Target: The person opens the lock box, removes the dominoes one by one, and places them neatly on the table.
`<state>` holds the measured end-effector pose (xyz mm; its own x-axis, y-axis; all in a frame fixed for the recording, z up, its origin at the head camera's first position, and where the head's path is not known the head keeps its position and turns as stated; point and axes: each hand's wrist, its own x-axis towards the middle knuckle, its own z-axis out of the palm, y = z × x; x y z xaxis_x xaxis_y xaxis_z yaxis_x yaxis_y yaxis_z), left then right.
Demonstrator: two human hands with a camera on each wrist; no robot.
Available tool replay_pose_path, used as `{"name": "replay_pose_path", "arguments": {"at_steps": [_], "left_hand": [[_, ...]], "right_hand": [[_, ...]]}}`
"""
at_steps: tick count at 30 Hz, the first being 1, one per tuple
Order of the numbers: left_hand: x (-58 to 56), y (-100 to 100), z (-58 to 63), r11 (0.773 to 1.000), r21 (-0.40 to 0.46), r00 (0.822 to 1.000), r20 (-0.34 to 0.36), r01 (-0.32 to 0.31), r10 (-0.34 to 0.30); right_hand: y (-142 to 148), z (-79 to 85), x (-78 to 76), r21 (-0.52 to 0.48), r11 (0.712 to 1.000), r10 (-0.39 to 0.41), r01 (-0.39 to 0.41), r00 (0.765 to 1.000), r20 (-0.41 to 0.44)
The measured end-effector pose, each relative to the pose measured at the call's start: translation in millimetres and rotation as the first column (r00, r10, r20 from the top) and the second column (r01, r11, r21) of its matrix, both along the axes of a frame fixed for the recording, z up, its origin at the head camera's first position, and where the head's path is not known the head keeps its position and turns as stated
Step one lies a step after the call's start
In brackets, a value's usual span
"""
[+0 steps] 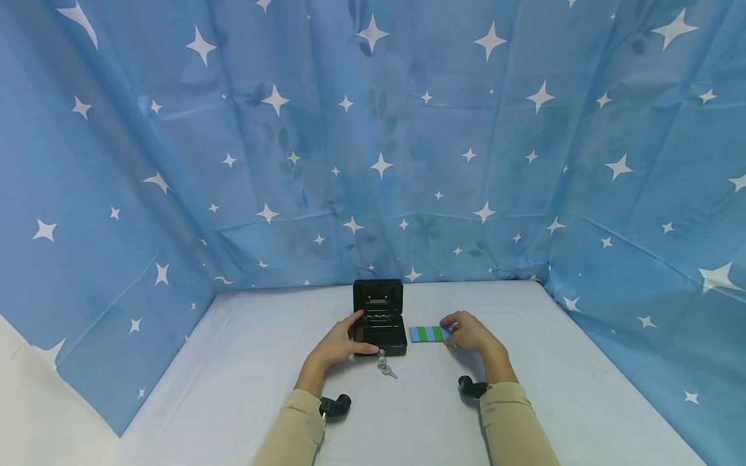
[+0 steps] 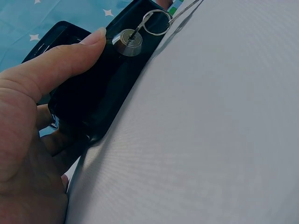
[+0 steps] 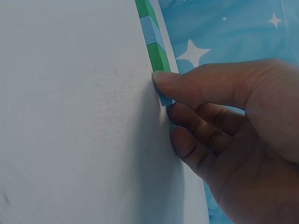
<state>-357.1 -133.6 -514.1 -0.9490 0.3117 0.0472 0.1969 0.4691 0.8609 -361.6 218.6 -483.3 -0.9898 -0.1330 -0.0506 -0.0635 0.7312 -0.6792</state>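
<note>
A small black cash box (image 1: 397, 350) stands on the white table with its lid (image 1: 377, 288) raised. My left hand (image 1: 340, 342) grips its left side, thumb on the front wall beside a round silver lock (image 2: 127, 42). A key sits in that lock, and a second key (image 1: 388, 370) hangs from its ring onto the table. To the right of the box lies a flat row of blue and green blocks (image 1: 428, 334). My right hand (image 1: 473, 333) pinches the blue block (image 3: 165, 99) at the row's right end, thumb on the near side.
A white cloth (image 1: 245, 362) covers the table. Blue curtains with white stars (image 1: 381, 165) hang behind it and along both sides. A black wrist camera (image 1: 335, 406) is strapped to the left wrist, and another (image 1: 471, 387) to the right.
</note>
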Motion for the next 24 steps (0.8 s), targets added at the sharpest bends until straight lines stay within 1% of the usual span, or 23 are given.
{"name": "replay_pose_path", "arguments": {"at_steps": [9, 14, 19, 24], "left_hand": [[-0.2, 0.1, -1.1, 1.000, -0.003, 1.000, -0.002, 0.000, 0.000], [-0.6, -0.3, -1.7, 1.000, 0.002, 1.000, -0.003, 0.003, -0.003], [0.0, -0.2, -1.1, 1.000, 0.007, 1.000, 0.003, 0.001, -0.001], [0.7, 0.3, 0.3, 1.000, 0.002, 1.000, 0.005, -0.004, 0.004]], "right_hand": [[0.8, 0.4, 1.1, 0.004, 1.000, 0.011, -0.011, 1.000, -0.007], [0.8, 2.7, 2.5, -0.001, 1.000, -0.001, 0.001, 1.000, -0.019], [1.1, 5.7, 2.7, 0.013, 1.000, -0.008, 0.009, 0.999, -0.050], [-1.7, 10.0, 1.3, 0.011, 1.000, 0.009, -0.008, 0.992, -0.126]]}}
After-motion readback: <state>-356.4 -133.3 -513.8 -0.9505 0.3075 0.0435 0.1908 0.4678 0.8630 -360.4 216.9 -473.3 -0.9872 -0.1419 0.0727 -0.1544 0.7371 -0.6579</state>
